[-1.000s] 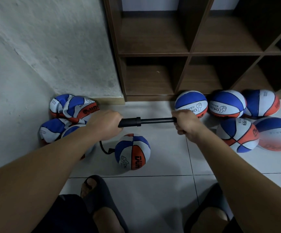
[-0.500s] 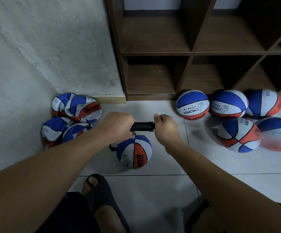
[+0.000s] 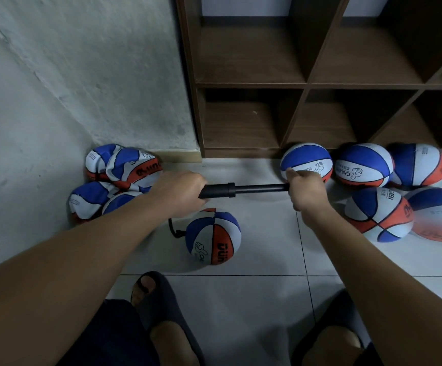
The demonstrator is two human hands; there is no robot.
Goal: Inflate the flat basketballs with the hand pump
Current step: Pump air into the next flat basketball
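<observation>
Fingers of the left hand (image 3: 179,192) curl round the pump (image 3: 218,191) barrel, steadying it above the ball (image 3: 212,236) on the floor (image 3: 267,233); the right hand (image 3: 305,190) grips the handle, rod (image 3: 261,188) drawn out, probably for a push stroke. A hose (image 3: 173,231) loops to the ball. Flat balls (image 3: 114,180) wait left, round balls (image 3: 373,186) lie right, likely sorted. Handle and needle are hidden; the shelf (image 3: 307,85) is cut off above.

- I read "CHILDREN" beside a thumbs-up drawing on the second round ball (image 3: 364,165) by the shelf.
- The ball on the pump hose (image 3: 212,237) shows a partial black word on its orange panel, roughly "DUN", plus a thumbs-up.
- The other balls' print is too blurred for me to read.
</observation>
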